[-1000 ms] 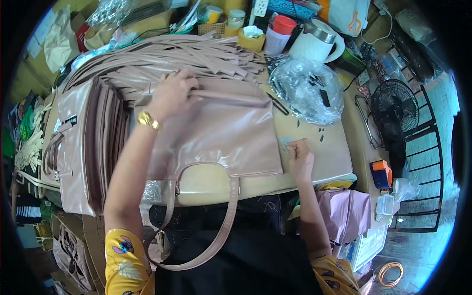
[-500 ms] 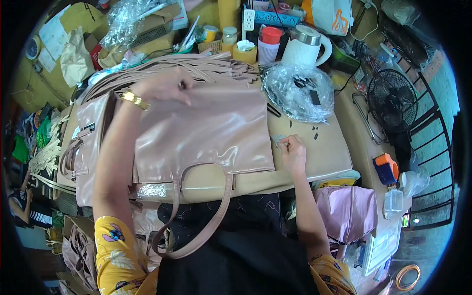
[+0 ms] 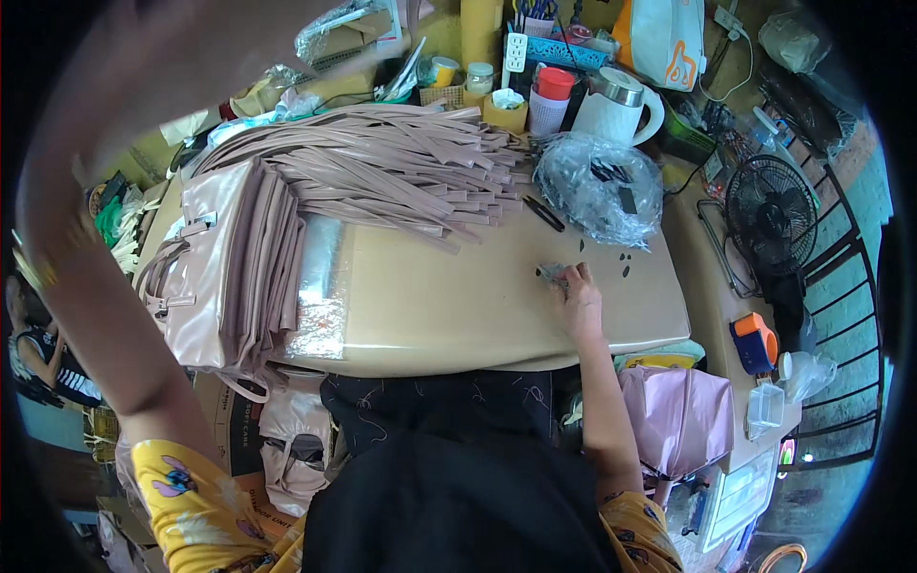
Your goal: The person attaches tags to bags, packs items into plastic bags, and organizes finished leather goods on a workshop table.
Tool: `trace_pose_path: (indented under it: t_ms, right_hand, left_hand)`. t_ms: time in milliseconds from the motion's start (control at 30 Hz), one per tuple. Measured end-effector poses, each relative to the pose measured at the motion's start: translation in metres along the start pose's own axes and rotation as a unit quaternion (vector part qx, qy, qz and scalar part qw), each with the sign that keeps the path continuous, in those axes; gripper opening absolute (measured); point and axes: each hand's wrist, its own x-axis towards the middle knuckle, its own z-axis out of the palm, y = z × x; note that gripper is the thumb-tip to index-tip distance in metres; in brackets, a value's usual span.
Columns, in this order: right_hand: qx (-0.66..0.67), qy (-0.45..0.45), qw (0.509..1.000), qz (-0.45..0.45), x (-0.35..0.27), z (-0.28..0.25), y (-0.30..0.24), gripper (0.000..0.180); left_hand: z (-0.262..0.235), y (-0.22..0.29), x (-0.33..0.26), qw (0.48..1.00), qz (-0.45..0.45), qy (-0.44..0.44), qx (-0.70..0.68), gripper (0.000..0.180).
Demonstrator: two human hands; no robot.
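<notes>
My left arm is raised at the far left, with a gold-coloured bracelet or watch at the wrist. My left hand (image 3: 62, 177) is smeared by motion, so its fingers cannot be made out. A large blurred pinkish shape (image 3: 229, 67) stretches from it across the top left. My right hand (image 3: 578, 301) is low over the tan padded table (image 3: 449, 306), its fingers closed on a small greyish see-through plastic piece (image 3: 551, 274). Small dark flat pieces (image 3: 626, 271) lie beyond that hand. A stack of shiny dusty-pink handbags (image 3: 229, 272) stands at the table's left.
Long pink strips (image 3: 382, 162) are heaped at the back. Black tweezers (image 3: 543, 213) lie beside a bundle of clear plastic (image 3: 602, 191). A white kettle (image 3: 616, 105), a lidded cup (image 3: 552, 95) and a black fan (image 3: 772, 205) stand behind and right. Clear plastic (image 3: 320, 296) lies beside the handbag stack.
The pink bag that lay flat across the table is gone from there. My left hand has swung up and left. My right hand stays near the same spot with the plastic piece.
</notes>
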Motion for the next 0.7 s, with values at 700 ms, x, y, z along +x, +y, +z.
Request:
trace_pose_path:
  t_ms: [700]
  right_hand:
    - [0.077, -0.171, 0.977, -0.104, -0.034, 0.001, -0.080, 0.006]
  left_hand:
    - [0.220, 0.216, -0.217, 0.889, -0.182, -0.318, -0.276, 0.058]
